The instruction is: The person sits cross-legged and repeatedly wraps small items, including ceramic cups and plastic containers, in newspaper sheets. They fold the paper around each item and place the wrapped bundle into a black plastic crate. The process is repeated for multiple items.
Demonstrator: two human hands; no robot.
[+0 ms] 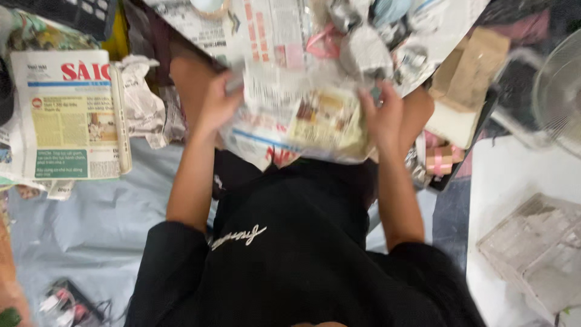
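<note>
A bundle wrapped in newspaper (302, 118) sits in front of my lap, blurred by motion. My left hand (216, 100) grips its left edge, fingers curled on the paper. On the bundle's right side, my right hand (382, 115) presses and holds the wrap. What is inside the paper is hidden. Both forearms reach forward from black sleeves over my black shirt.
A folded newspaper stack (69, 115) lies at the left on a grey sheet (103, 218). Crumpled paper balls (363, 51) and spread newspaper lie ahead. A brown cardboard piece (469, 66) is at the right, small ribbon-tied gift boxes (442, 160) beside it, a clear plastic box (538, 248) at lower right.
</note>
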